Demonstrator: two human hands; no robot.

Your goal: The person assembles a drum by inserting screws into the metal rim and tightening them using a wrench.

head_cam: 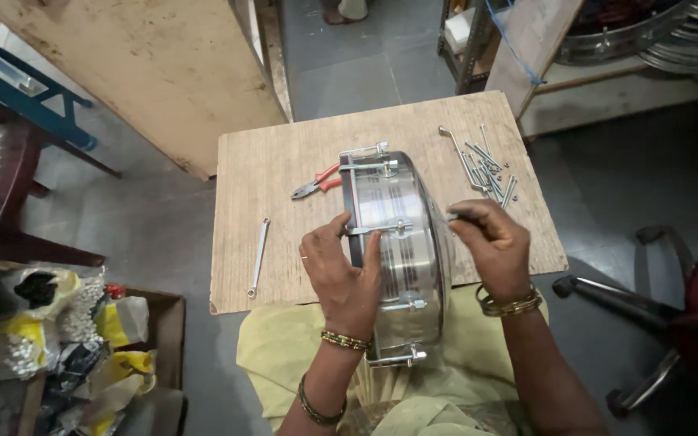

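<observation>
Head view: the left hand (347,270) lies spread on the steel drum shell (401,242), fingers loosely open, thumb and forefinger at a tension rod (377,229) on its side. The right hand (494,246) is closed, pinching a small metal tool (452,215) against the shell's right rim. The shell stands on edge on the wooden board (284,178), its long axis running from the person's lap away. Red pliers (315,184) lie just left of the shell, a spanner (258,258) farther left, loose rods (486,165) to its right.
</observation>
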